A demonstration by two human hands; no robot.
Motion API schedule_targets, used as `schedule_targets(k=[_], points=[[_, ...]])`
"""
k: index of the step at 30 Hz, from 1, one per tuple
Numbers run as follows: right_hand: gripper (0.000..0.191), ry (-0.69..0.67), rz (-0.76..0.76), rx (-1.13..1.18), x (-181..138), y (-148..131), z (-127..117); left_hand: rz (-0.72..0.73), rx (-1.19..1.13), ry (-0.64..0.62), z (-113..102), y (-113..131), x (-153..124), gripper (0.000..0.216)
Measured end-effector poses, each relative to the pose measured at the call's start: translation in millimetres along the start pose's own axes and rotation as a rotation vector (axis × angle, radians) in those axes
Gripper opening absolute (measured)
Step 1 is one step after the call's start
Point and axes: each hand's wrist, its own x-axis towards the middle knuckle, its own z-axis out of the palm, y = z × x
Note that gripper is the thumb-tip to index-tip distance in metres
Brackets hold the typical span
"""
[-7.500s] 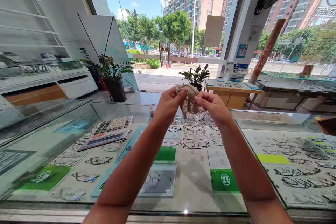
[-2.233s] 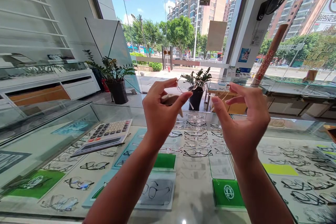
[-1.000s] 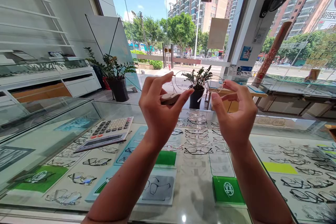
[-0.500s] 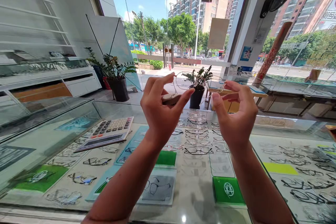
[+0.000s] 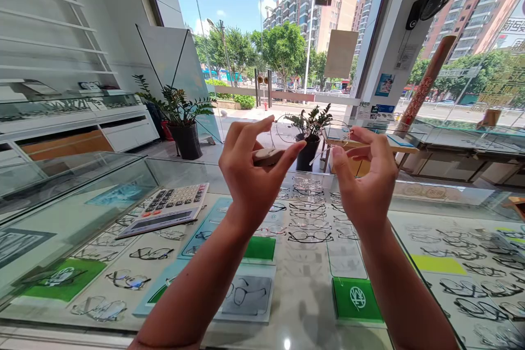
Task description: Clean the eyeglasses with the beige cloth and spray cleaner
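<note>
Left hand (image 5: 250, 175): index and thumb pinch one lens rim of glasses (image 5: 334, 133), cloth (image 5: 266, 156) tucked under thumb. Right hand (image 5: 367, 180) pinches other rim. Frame spans between fingertips, long axis left-right, held above glass counter (image 5: 303, 298); both hands equally near.

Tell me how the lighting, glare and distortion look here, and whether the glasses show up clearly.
Head view: strong daylight, no motion blur; the wide lens bows the window frame at the edges; a small glare spot sits on the glass counter at the bottom; the wire-rimmed glasses, held by left hand and right hand, nearly vanish against the potted plant.
</note>
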Motion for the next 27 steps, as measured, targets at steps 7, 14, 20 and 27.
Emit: schedule_targets(k=[7,14,20,27], points=[[0.031,-0.028,0.037,0.009,-1.4,-0.8,2.2,-0.01,-0.015,-0.002,-1.0,-0.4,-2.5,0.05],[0.035,-0.059,0.065,0.062,-2.8,3.2,4.5,0.004,-0.087,0.03,-1.2,-0.2,-2.6,0.054],[0.04,0.081,-0.014,0.123,-4.5,-0.3,7.0,-0.134,-0.199,-0.044,7.0,-8.5,0.8,0.045],[0.043,0.198,-0.223,0.055,-6.5,-11.0,5.8,-0.287,-0.388,-0.146,17.1,-14.3,0.0,0.047]])
